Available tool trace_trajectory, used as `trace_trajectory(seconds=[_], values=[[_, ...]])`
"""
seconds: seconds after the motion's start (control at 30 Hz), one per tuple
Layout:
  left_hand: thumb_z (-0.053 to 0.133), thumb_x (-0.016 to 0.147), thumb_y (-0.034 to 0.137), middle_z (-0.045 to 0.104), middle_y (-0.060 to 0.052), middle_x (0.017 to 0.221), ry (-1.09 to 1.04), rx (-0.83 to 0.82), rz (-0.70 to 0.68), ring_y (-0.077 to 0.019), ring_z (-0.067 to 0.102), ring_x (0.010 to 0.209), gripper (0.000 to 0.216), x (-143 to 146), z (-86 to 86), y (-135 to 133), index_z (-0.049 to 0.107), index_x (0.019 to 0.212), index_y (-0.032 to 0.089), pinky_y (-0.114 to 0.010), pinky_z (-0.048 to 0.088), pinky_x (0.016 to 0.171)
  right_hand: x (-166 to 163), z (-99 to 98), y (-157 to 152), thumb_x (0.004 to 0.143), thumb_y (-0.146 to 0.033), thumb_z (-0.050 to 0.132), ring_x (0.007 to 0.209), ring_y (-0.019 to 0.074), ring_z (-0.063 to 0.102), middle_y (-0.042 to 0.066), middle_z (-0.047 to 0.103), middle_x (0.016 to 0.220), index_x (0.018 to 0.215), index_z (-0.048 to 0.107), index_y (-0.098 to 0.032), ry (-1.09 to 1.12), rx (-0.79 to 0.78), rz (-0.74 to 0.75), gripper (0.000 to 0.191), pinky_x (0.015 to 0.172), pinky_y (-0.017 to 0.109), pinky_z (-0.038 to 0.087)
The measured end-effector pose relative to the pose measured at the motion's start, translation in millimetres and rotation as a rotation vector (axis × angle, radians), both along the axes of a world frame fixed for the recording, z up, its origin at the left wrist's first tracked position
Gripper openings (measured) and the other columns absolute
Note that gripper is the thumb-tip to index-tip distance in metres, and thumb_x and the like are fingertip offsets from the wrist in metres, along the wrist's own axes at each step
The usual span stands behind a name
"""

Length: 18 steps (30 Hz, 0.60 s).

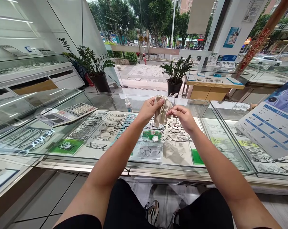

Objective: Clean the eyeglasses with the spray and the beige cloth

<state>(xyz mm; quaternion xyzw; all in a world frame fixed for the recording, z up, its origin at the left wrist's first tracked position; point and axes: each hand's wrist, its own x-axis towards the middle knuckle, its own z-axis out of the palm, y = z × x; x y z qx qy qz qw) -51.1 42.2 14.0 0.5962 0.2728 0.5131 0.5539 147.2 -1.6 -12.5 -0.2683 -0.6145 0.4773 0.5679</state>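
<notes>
Both my hands are raised above a glass display counter (pixel 172 159). My left hand (pixel 150 108) is closed on a beige cleaning cloth (pixel 161 113) that hangs down between the hands. My right hand (pixel 182 115) pinches a pair of thin-framed glasses (pixel 173 97), whose clear lens shows just above the cloth. The cloth is wrapped against part of the glasses. Under the counter glass lie several rows of spectacle frames (pixel 105 127).
A small white spray bottle (pixel 128 105) stands on the counter left of my hands, and a calculator (pixel 67 114) lies further left. A printed chart (pixel 270 127) leans at the right. Two potted plants (pixel 176 71) stand by the window. My knees and shoes show below the counter.
</notes>
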Motion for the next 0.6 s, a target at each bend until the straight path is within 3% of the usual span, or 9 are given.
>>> trace_trajectory(seconds=[0.6], values=[[0.109,0.061,0.058,0.075,-0.001,0.08,-0.043,-0.091,-0.061,-0.0136,0.067,0.067,0.065,2.9,-1.6,-7.6,0.076,0.096,0.015,-0.026,0.054,0.065,-0.4,5.1,-2.3,0.087,-0.047,0.083,0.084,0.0202,0.065,0.003,0.081,0.084,0.076,0.079,-0.025,-0.036,-0.042,0.028,0.024,0.082,0.036,0.043]])
